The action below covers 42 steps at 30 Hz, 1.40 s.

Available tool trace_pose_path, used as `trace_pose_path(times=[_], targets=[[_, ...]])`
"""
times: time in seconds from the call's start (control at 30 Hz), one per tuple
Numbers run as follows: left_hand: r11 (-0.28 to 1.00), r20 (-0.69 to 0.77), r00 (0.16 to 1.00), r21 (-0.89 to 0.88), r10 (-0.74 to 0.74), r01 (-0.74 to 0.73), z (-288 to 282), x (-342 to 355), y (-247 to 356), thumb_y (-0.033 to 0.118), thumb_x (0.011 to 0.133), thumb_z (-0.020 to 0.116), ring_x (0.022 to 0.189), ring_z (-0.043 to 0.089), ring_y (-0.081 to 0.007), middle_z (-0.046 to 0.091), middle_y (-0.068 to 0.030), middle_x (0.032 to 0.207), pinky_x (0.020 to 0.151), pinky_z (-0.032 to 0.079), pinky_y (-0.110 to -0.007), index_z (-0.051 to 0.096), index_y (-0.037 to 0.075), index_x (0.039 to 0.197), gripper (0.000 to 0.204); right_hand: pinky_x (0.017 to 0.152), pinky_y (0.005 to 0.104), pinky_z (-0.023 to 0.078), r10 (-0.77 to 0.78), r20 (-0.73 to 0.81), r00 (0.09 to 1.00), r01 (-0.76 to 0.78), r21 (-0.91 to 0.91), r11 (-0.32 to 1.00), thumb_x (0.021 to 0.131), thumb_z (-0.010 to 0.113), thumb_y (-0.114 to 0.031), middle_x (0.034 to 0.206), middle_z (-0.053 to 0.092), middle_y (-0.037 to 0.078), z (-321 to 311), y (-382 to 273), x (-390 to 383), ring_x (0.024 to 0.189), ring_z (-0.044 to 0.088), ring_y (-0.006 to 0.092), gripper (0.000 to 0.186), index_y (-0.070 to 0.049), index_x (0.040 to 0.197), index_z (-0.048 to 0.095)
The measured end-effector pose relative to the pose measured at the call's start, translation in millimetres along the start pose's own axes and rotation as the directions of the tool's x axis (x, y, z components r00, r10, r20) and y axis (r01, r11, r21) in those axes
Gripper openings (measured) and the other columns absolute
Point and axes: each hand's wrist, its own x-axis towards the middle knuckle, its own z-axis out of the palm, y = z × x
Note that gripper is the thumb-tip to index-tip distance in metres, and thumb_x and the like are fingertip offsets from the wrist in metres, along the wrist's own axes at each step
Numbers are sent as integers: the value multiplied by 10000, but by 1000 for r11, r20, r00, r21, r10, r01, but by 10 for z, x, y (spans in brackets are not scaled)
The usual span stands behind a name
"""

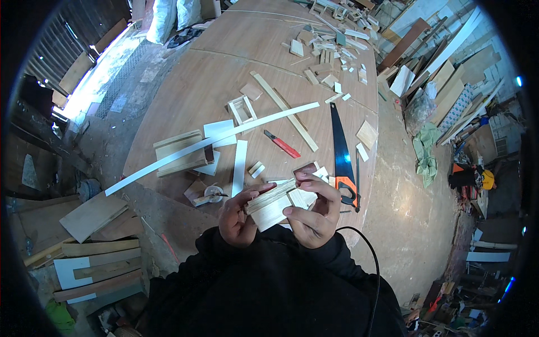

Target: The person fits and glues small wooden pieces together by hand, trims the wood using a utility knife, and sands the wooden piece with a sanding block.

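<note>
Wooden assembly (270, 215) up in the air now, lower middle of the frame, just in front of the dark sweater, tilted so its pale flat face shows. Both hands are on it: the left hand (238, 219) grips the left end, fingers wrapped along the ridged upper edge, while the right hand (317, 218) pinches the right end, thumb pressed on the face beside a smaller raised piece. Nice even hold! What it calls for, I'd say, is steady pressure from both ends, edges kept flush, no twisting, and fingertips clear of the seam so any gap can be seen. Whether those pieces are glued or merely pressed together, I cannot tell.

Moving out across the bench (191, 78), a small wooden block (256, 169) sits just above the left hand, handy but best not knocked. Right of centre, the saw (341, 149) lies with its orange handle close to the right hand; wise to keep that elbow from swinging into it. Beyond the block, a red cutter (283, 145) rests slantwise, and a long white strip (224, 136) sweeps over the middle left. Furthest off, upper right, scattered offcuts (327, 67) crowd the bench.
</note>
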Motion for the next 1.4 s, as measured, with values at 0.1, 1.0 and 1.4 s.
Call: trace_pose_path(times=[0.1, 1.0, 1.4], targets=[[997, 22, 999, -62, 38, -37, -1, 38, -7, -22, 897, 508, 1114, 592, -376, 578, -292, 1191, 933, 478, -436, 432, 11, 1224, 337, 917, 418, 495, -4, 2, 1000, 4, 4, 1000, 639, 779, 11, 1133, 507, 119, 12, -8, -3, 1086, 565, 339, 337, -152, 922, 697], [819, -292, 776, -52, -559, 571, -233, -421, -351, 124, 961, 527, 959, 545, -101, 588, -61, 1076, 851, 429, -244, 498, -21, 1204, 284, 495, 210, 364, 981, -100, 166, -775, 601, 193, 967, 505, -269, 838, 542, 0, -643, 1255, -1322, 597, 458, 82, 166, -117, 1033, 494], [350, -302, 235, -416, -924, 840, -92, -1831, -2091, 91, 877, 605, 912, 589, -207, 603, -113, 1039, 834, 459, -302, 510, -30, 1180, 340, 556, 236, 484, 908, 233, 348, -936, 32, 350, 834, 666, -103, 855, 597, 14, -879, 1362, -2583, 690, 599, 108, 248, -89, 1072, 599]])
